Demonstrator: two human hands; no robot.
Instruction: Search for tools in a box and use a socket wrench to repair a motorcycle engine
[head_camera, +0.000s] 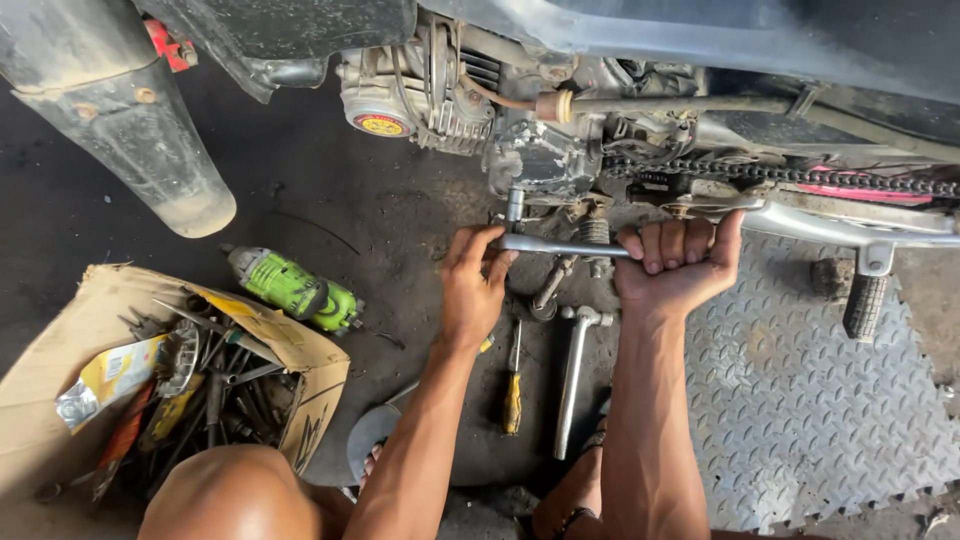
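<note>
Lying level beneath the motorcycle engine, the ratchet handle is clamped at its outer end by the right hand and steadied by left-hand fingers at the socket head.

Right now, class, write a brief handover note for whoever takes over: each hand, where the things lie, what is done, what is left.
Left hand: steadies the ratchet at its head, under the engine.
Right hand: grips the ratchet's handle end.
On the floor: screwdriver, wrench, green power tool, box of tools.
Done: ratchet set on a fitting.
Left: cannot tell how far it has turned.
</note>
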